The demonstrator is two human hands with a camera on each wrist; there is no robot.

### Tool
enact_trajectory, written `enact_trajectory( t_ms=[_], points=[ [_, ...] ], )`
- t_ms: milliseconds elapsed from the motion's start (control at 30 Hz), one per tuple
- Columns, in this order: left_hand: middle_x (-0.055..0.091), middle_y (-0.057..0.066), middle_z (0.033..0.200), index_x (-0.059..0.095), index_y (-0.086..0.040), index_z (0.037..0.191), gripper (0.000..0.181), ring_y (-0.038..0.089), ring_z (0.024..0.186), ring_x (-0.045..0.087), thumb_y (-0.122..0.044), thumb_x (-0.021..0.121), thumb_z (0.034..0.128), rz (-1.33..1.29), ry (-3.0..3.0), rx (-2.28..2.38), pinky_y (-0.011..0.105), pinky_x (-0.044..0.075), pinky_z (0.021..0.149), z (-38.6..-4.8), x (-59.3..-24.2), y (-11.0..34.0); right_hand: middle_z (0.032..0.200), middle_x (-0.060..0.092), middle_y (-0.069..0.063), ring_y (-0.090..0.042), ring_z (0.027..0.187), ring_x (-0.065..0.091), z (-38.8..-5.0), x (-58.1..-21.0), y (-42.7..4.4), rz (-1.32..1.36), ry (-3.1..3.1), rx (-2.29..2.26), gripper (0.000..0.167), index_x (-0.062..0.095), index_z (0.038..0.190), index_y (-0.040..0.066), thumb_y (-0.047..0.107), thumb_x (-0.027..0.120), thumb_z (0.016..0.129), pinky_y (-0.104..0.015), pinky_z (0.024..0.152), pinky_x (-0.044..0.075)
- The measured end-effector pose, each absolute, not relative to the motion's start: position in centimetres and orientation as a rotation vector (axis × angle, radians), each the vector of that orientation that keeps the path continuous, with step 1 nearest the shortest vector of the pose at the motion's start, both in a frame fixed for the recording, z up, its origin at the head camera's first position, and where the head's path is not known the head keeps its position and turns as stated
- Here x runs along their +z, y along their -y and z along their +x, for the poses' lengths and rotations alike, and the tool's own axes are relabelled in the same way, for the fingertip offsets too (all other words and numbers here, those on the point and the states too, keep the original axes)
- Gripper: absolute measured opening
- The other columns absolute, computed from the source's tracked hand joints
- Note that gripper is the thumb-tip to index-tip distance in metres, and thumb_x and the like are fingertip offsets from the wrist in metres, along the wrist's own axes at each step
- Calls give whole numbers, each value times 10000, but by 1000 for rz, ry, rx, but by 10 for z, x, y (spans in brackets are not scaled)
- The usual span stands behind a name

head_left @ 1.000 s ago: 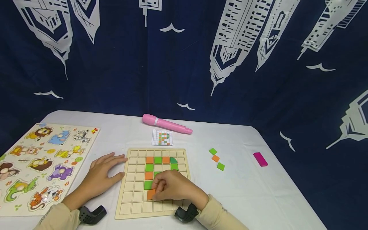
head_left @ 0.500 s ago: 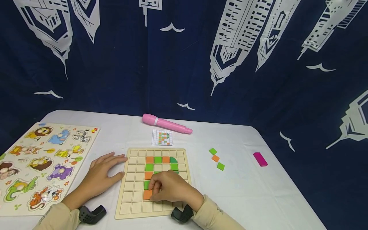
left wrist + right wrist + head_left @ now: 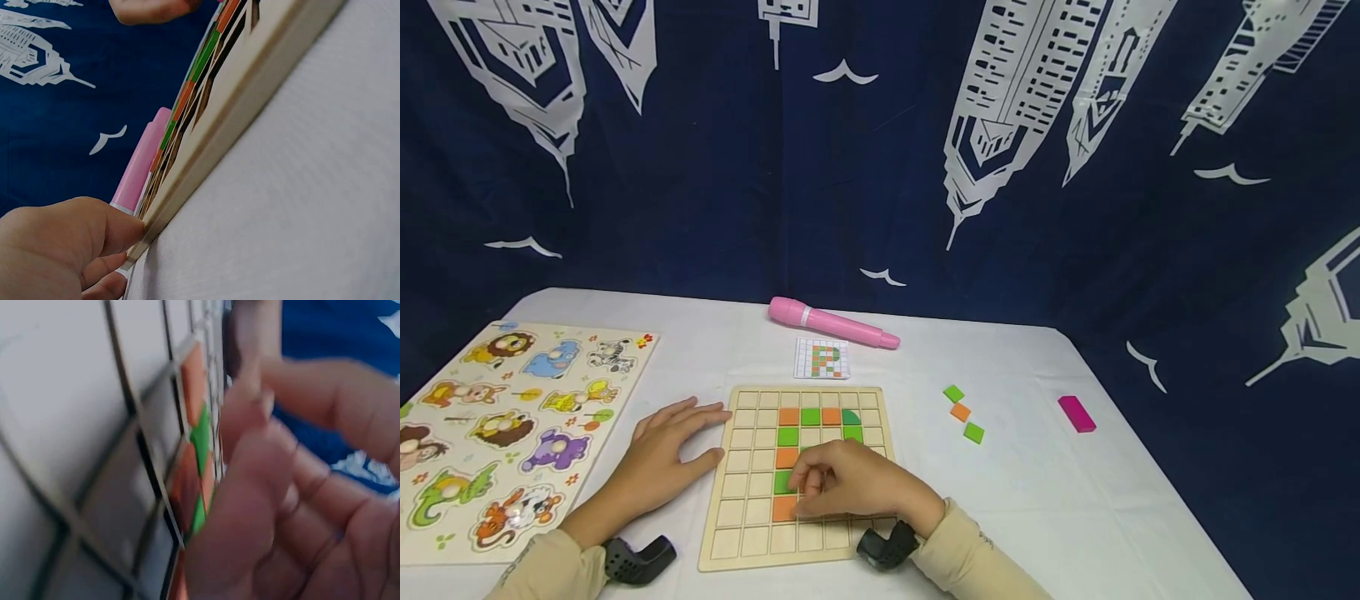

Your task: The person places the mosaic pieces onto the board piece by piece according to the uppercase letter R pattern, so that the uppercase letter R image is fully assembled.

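Note:
A wooden grid board point(image 3: 727, 542) lies on the table, with orange and green square tiles set in part of its cells. My left hand point(image 3: 662, 450) rests beside the board's left edge; in the left wrist view its thumb point(image 3: 122, 230) touches the board's rim point(image 3: 231, 119). Over the board is my right hand point(image 3: 861, 479), fingers bent and thumb close to an orange tile point(image 3: 784, 508) that lies in a cell low in the left column of tiles. No tile shows between its fingertips in the right wrist view. This hand hides several cells behind it.
Behind the board lie a pattern card point(image 3: 822, 359) and a pink microphone-shaped stick point(image 3: 838, 325). Three loose tiles, green, orange point(image 3: 960, 412) and green, sit right of the board. A magenta block point(image 3: 1077, 414) is farther right. An animal puzzle board point(image 3: 512, 400) lies at left.
The orange tile has slid left into line with the column above it. My right fingers have drawn slightly away from it. My left hand stays at the board's edge.

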State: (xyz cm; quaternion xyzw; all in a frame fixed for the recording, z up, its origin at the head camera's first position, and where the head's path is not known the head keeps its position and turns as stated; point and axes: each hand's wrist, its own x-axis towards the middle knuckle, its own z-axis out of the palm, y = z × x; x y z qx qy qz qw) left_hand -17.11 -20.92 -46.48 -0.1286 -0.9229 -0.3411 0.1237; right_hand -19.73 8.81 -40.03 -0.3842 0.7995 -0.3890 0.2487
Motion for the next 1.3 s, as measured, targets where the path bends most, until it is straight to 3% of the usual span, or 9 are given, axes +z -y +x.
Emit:
enact_trajectory(
  t_ms=[133,467,900,1100,1300],
  points=[
    [652,190,1484,729,-93,1363,455,490,1489,405,-195,814,927,-375,2687,-994,702,235,1159,-171,-465,210,771,633,100,3,573,489,-208,-400,-104,-1038,-2012,-1179,179,724,1137,-73,-14,747,971,-155,539,424],
    [644,190,1495,725,-93,1368,457,491,1497,394,-190,810,929,-369,2693,-1009,710,222,1168,-171,-465,209,797,639,30,-53,596,484,-226,-403,-162,-889,-1979,-1460,303,627,1241,-170,-2,697,999,-178,564,436],
    [650,182,1490,730,-97,1364,460,485,1490,412,-190,818,922,-372,2693,-991,701,227,1171,-172,-465,209,790,639,56,-48,614,506,-243,-419,-235,-685,-2297,-1743,309,593,1245,-215,-35,654,1001,-192,562,449],
    [639,197,1499,725,-98,1372,465,497,1490,404,-208,816,930,-366,2706,-991,715,224,1167,-173,-466,209,823,694,18,-48,617,527,-249,-427,-258,-580,-2345,-1930,194,642,1168,-159,-23,645,1030,-183,551,450],
    [641,197,1496,726,-95,1369,459,496,1493,400,-198,811,930,-364,2705,-992,713,223,1170,-171,-464,210,784,667,12,-75,646,561,-251,-431,-273,-388,-2433,-1962,235,623,1206,-168,8,629,1049,-198,565,475]
  ],
)
